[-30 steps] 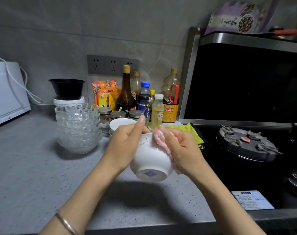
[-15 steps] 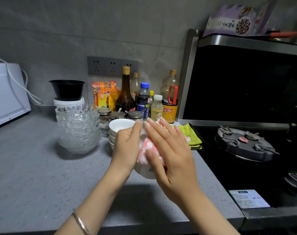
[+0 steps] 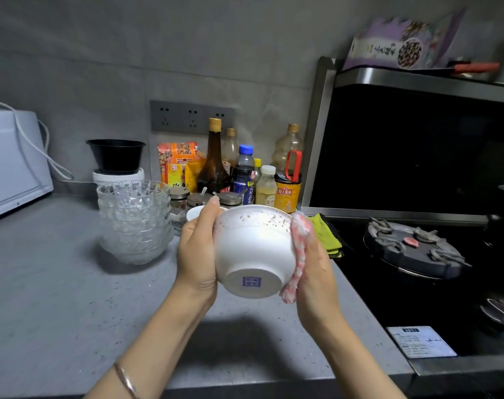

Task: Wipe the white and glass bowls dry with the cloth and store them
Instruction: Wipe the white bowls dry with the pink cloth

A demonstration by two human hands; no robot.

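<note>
white bowl [image 3: 253,249]: held above the grey counter [image 3: 57,298], tipped so its foot with the blue mark faces the camera, rim toward 12 o'clock. left hand [image 3: 197,254]: clamped on the bowl's 9 o'clock side, thumb lying up the wall to the rim at 10 o'clock, fingers hidden behind the bowl. right hand [image 3: 314,272]: at the bowl's 3 o'clock side, curved round the pink-and-white cloth [image 3: 298,254] and pressing it to the wall; fingertips out of sight. cloth: between palm and bowl, running from rim to foot. stacked glass bowls [image 3: 135,220]: on the counter at 9 o'clock, apart from the hands. second white bowl [image 3: 194,212]: behind the left thumb, mostly hidden. yellow-green rag [image 3: 325,234]: at 3 o'clock, beside the stove burner [image 3: 414,249].
</note>
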